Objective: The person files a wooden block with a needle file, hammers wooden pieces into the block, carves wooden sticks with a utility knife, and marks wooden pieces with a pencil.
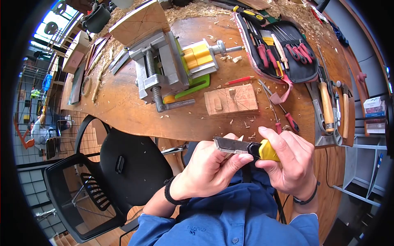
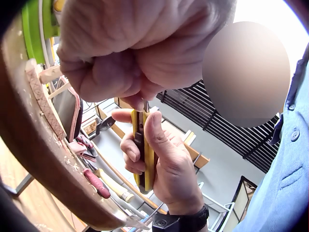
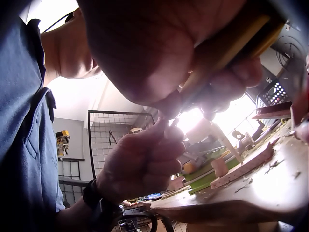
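A yellow and black utility knife (image 1: 269,151) is gripped in the right hand (image 1: 293,164), its wide grey blade (image 1: 232,145) pointing left. Curled fingers of the left hand (image 1: 207,170) pinch a small pale wooden piece (image 1: 241,138), mostly hidden behind the blade and fingers. The left thumb tip lies against the blade's lower edge. In the left wrist view the right hand (image 2: 171,164) wraps the knife handle (image 2: 145,154), thumb along its side. The left hand (image 3: 142,164) appears closed in the right wrist view, its fingertips near the other hand.
On the wooden table (image 1: 123,110) stand a metal vise (image 1: 158,69) and a marked wooden block (image 1: 242,100) with small pegs. A red pencil (image 1: 239,80), a tool case (image 1: 303,69), red-handled tools (image 1: 291,122) and wood shavings lie behind the hands. A black chair (image 1: 135,168) is at the left.
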Demonstrator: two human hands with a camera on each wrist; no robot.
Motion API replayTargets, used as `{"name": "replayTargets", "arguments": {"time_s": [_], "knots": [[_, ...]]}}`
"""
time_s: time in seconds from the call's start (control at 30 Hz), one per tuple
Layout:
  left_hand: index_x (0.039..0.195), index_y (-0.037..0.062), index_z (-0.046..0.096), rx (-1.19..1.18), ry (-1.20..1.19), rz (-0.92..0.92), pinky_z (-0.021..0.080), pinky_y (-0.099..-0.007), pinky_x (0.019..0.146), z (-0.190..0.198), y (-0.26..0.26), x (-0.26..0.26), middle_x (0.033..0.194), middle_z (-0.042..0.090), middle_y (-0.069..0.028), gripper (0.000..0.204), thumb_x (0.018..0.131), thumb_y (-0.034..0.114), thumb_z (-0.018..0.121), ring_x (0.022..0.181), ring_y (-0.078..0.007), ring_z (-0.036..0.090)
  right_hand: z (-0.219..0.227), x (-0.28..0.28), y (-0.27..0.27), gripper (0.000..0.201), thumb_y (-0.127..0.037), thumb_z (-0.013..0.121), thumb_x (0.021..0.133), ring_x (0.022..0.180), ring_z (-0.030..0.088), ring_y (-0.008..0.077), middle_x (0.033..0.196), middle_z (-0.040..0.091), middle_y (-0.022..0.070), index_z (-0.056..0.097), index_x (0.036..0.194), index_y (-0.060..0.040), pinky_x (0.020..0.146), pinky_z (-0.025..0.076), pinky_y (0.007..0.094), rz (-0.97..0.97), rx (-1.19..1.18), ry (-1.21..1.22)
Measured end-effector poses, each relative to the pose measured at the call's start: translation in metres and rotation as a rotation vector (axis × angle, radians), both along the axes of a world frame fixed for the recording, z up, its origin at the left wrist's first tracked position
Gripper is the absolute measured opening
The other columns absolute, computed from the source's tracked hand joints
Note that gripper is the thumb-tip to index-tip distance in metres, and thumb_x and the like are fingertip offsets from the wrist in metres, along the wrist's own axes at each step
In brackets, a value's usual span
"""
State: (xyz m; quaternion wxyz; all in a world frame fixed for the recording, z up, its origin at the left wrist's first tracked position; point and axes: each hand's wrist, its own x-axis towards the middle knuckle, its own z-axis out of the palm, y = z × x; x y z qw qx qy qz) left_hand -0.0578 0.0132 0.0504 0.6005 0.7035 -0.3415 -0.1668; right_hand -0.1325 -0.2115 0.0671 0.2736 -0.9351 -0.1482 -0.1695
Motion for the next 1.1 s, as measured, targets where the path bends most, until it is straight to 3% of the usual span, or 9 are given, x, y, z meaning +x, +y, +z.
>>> {"name": "replayTargets", "arguments": {"time_s": [0.13, 0.2, 0.43, 0.63, 0.7, 0.93, 1.0, 1.03, 1.1], "knots": [[0.105, 0.0028, 0.076, 0.028, -0.069, 0.022, 0.048, -0.0370, 0.057, 0.0014, 0.0009, -0.0003, 0.084, 0.067, -0.0127, 0.003, 0.103, 0.005, 0.074, 0.062, -0.0275, 0.065, -0.0004, -0.0005, 0.0005, 0.059, -0.046, 0.076, 0.098, 0.066, 0.061, 0.0297, 0.082, 0.058, 0.0098, 0.070, 0.133, 0.0007, 0.061, 0.051, 0.0420, -0.029, -0.021, -0.020], [0.109, -0.0013, 0.074, 0.027, 0.033, 0.021, 0.050, -0.0325, 0.068, -0.0005, 0.0010, -0.0023, 0.094, 0.073, -0.0103, 0.014, 0.106, 0.012, 0.073, 0.076, -0.0201, 0.067, 0.0006, 0.0005, 0.0002, 0.059, -0.046, 0.077, 0.098, 0.066, 0.062, 0.0297, 0.082, 0.058, 0.0099, 0.070, 0.133, 0.0007, 0.060, 0.051, 0.0418, -0.025, -0.015, -0.017], [0.120, -0.0018, 0.072, 0.007, 0.036, -0.035, 0.055, -0.0347, 0.081, 0.0041, -0.0001, 0.0000, 0.114, 0.074, -0.0148, 0.021, 0.107, 0.015, 0.071, 0.091, -0.0249, 0.070, -0.0010, -0.0002, -0.0015, 0.060, -0.046, 0.077, 0.098, 0.065, 0.063, 0.0300, 0.082, 0.059, 0.0106, 0.070, 0.133, 0.0013, 0.060, 0.052, 0.0415, 0.020, 0.043, -0.008], [0.114, -0.0007, 0.072, 0.016, -0.029, -0.021, 0.054, -0.0350, 0.073, 0.0010, -0.0004, -0.0011, 0.107, 0.074, -0.0129, 0.018, 0.108, 0.016, 0.071, 0.083, -0.0249, 0.069, -0.0007, -0.0015, -0.0019, 0.060, -0.046, 0.078, 0.097, 0.066, 0.064, 0.0298, 0.082, 0.060, 0.0108, 0.069, 0.133, 0.0015, 0.059, 0.052, 0.0416, 0.035, 0.081, 0.014], [0.112, 0.0005, 0.068, 0.030, -0.056, -0.054, 0.051, -0.0414, 0.063, 0.0033, -0.0003, 0.0006, 0.089, 0.067, -0.0145, 0.013, 0.105, 0.011, 0.073, 0.071, -0.0344, 0.065, -0.0015, -0.0010, -0.0021, 0.060, -0.046, 0.078, 0.097, 0.066, 0.064, 0.0299, 0.082, 0.060, 0.0109, 0.069, 0.133, 0.0014, 0.059, 0.052, 0.0415, 0.037, 0.084, 0.015], [0.109, 0.0007, 0.066, -0.061, -0.081, -0.009, 0.050, -0.0416, 0.061, -0.0028, -0.0055, -0.0002, 0.092, 0.067, -0.0155, 0.012, 0.104, 0.010, 0.073, 0.066, -0.0346, 0.064, -0.0033, 0.0006, -0.0026, 0.061, -0.046, 0.079, 0.096, 0.065, 0.064, 0.0299, 0.081, 0.059, 0.0107, 0.069, 0.131, 0.0019, 0.059, 0.052, 0.0415, 0.051, 0.095, 0.010], [0.109, -0.0001, 0.070, -0.112, -0.082, -0.029, 0.052, -0.0328, 0.066, -0.0026, -0.0059, 0.0006, 0.107, 0.074, -0.0132, 0.016, 0.108, 0.016, 0.070, 0.073, -0.0228, 0.066, -0.0031, 0.0006, -0.0014, 0.061, -0.046, 0.079, 0.096, 0.065, 0.064, 0.0298, 0.081, 0.059, 0.0107, 0.070, 0.131, 0.0021, 0.059, 0.052, 0.0415, 0.053, 0.091, 0.007], [0.109, -0.0001, 0.070, -0.113, -0.081, -0.028, 0.052, -0.0328, 0.066, -0.0012, -0.0052, 0.0002, 0.107, 0.074, -0.0132, 0.016, 0.108, 0.016, 0.070, 0.073, -0.0228, 0.066, -0.0030, 0.0004, -0.0010, 0.061, -0.047, 0.079, 0.096, 0.065, 0.064, 0.0296, 0.081, 0.059, 0.0106, 0.070, 0.131, 0.0022, 0.059, 0.052, 0.0415, 0.056, 0.087, 0.005], [0.111, -0.0006, 0.065, -0.063, -0.082, -0.037, 0.048, -0.0417, 0.057, 0.0023, -0.0025, -0.0007, 0.090, 0.066, -0.0153, 0.013, 0.104, 0.007, 0.072, 0.063, -0.0346, 0.062, -0.0035, 0.0000, -0.0010, 0.061, -0.047, 0.078, 0.096, 0.065, 0.064, 0.0296, 0.082, 0.059, 0.0106, 0.070, 0.131, 0.0023, 0.059, 0.052, 0.0417, 0.052, 0.083, -0.001]]}}
